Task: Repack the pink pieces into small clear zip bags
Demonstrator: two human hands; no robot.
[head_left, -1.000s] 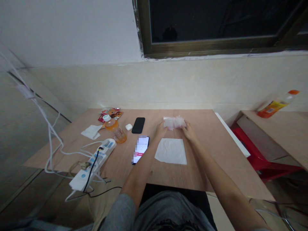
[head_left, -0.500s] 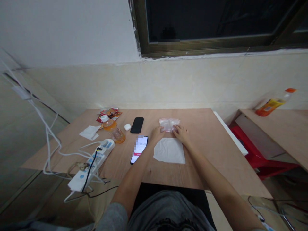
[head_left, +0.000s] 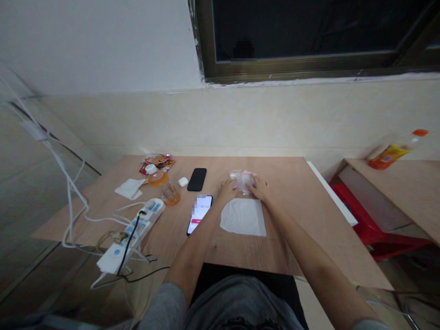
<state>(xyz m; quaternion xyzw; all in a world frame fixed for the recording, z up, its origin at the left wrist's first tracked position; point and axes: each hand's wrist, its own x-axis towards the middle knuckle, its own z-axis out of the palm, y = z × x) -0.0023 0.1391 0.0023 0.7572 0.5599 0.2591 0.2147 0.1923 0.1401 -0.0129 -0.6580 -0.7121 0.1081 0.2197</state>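
Note:
A small stack of clear plastic bags [head_left: 241, 178] lies on the wooden table [head_left: 295, 215], just beyond a white sheet of tissue [head_left: 244, 217]. My left hand [head_left: 227, 189] rests at the bags' left edge with its fingers curled onto them. My right hand [head_left: 259, 188] holds the bags' right side, fingers bent over the plastic. Both hands sit close together over the far edge of the tissue.
A lit phone [head_left: 200, 213] lies left of the tissue, a dark phone [head_left: 197, 179] and a white earbud case [head_left: 183, 181] behind it. An orange drink bottle [head_left: 163, 184], snack packets [head_left: 157, 162], a napkin [head_left: 129, 188] and a power strip [head_left: 129, 236] with cables sit further left. Another bottle [head_left: 395, 150] lies on the right side table.
My hands have drawn closer together on the bags, which now look narrower and bunched. The bags came down from slightly raised to resting on the table.

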